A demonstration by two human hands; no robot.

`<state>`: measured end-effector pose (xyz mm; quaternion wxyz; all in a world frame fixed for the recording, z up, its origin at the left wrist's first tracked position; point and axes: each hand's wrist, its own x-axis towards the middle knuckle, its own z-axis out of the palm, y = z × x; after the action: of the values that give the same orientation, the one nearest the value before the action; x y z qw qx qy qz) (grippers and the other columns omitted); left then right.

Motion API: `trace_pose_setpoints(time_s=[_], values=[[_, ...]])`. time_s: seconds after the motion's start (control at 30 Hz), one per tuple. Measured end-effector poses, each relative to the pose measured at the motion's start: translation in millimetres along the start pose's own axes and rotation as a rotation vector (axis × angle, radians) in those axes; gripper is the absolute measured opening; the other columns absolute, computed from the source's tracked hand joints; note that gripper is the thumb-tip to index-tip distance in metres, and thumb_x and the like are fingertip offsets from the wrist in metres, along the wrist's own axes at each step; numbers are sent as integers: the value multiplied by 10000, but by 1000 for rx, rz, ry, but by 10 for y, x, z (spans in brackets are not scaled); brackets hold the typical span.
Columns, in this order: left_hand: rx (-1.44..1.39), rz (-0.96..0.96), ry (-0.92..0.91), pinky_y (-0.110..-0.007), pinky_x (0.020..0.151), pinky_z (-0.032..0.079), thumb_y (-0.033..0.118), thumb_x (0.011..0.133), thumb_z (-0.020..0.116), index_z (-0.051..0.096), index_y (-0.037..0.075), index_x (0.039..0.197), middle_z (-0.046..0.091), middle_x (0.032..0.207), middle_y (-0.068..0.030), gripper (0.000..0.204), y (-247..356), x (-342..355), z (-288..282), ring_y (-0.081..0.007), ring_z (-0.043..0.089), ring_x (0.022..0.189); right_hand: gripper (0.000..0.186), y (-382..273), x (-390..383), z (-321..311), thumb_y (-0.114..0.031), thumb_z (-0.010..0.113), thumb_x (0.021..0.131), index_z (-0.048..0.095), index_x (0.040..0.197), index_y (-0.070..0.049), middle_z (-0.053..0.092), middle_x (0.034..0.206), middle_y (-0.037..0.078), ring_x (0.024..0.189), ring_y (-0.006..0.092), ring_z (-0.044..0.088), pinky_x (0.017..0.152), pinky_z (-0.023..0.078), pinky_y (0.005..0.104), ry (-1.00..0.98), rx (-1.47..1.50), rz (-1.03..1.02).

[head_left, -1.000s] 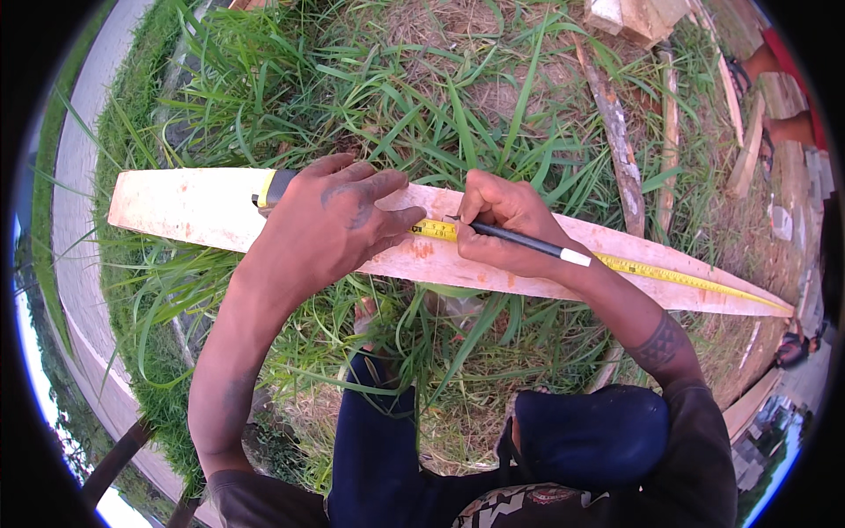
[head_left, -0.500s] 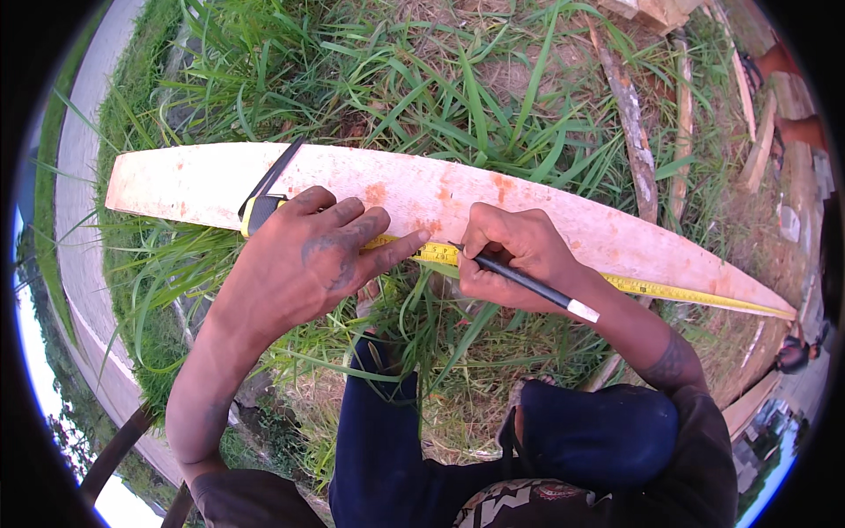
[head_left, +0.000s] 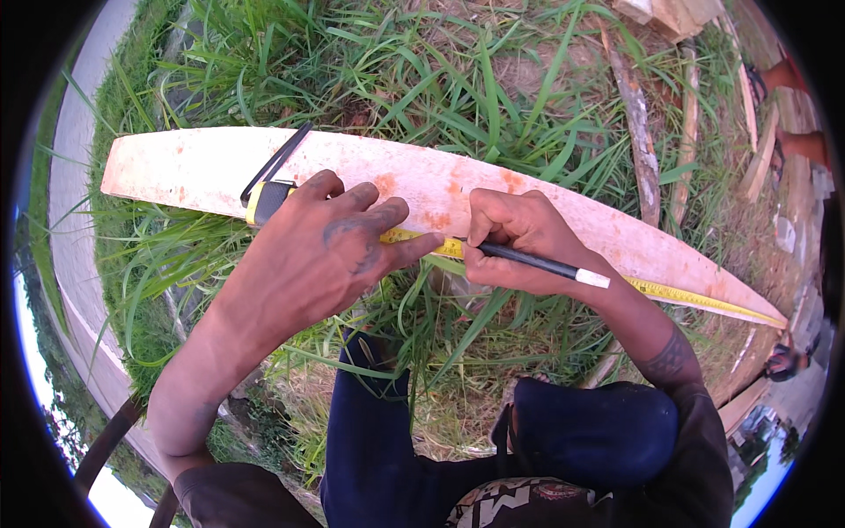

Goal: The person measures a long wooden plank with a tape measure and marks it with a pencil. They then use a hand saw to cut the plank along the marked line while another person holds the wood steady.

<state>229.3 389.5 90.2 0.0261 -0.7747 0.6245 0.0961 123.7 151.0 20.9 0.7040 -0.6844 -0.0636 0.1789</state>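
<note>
A long pale wooden board (head_left: 185,163) with orange stains lies crosswise, narrowing to the right. My left hand (head_left: 308,251) is bent over a yellow and black tape measure (head_left: 260,208), thumb pressed on its blade (head_left: 687,297), which runs along the board's near edge toward the right end. A black strap (head_left: 283,151) lies across the board beside the case. My right hand (head_left: 524,238) pinches a black pen (head_left: 550,269) with a white end, its tip at the blade beside my left thumb; the tip is partly hidden.
Tall grass (head_left: 466,79) surrounds the board. Rough poles (head_left: 638,145) and wood blocks (head_left: 678,13) lie at upper right. Another person's legs (head_left: 799,150) show at the right rim. A pale paved path (head_left: 92,290) curves along the left. My dark-clothed knees (head_left: 594,431) are at the bottom.
The board's left end has shifted away from me. The tape has moved from across the board's middle to its near edge, exposing the black strap. My left hand has moved slightly left.
</note>
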Motion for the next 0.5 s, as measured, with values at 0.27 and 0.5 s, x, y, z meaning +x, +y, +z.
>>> trace_pose_setpoints(time_s=[0.27, 0.5], values=[[-31, 19, 26, -373, 826, 565, 217, 925, 602, 668, 416, 1350, 620, 954, 3, 474, -44, 10, 61, -164, 646, 908, 186, 52, -2, 26, 33, 737, 813, 560, 801, -21, 579, 758, 9, 675, 43, 593, 571, 456, 237, 17, -65, -35], [-33, 20, -3, -379, 844, 570, 209, 904, 635, 675, 413, 1341, 624, 952, 1, 485, -54, 12, 40, -176, 654, 928, 203, 31, 7, 5, 54, 732, 809, 547, 784, -25, 579, 764, 3, 689, 27, 581, 561, 443, 227, -2, -96, -38]])
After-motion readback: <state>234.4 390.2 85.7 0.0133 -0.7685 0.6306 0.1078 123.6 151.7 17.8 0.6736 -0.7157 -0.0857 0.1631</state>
